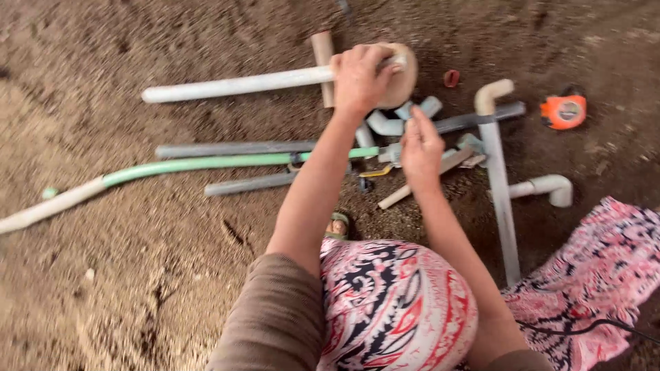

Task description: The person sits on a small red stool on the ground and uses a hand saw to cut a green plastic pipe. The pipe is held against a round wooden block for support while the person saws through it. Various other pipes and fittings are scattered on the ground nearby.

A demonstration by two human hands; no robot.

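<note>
My left hand grips the near end of a long white pipe that lies across the dirt, where it meets a round tan wooden block. A short tan pipe piece stands crosswise behind the hand. My right hand hovers lower, fingers together and pointing up, over a heap of grey and white pipe fittings; whether it holds a fitting is hidden.
A green-and-white hose, two grey pipes and a wooden stick lie on the soil. A grey pipe with a tan elbow, a white elbow, an orange tape measure and a red ring sit at the right. Patterned cloth covers my knees.
</note>
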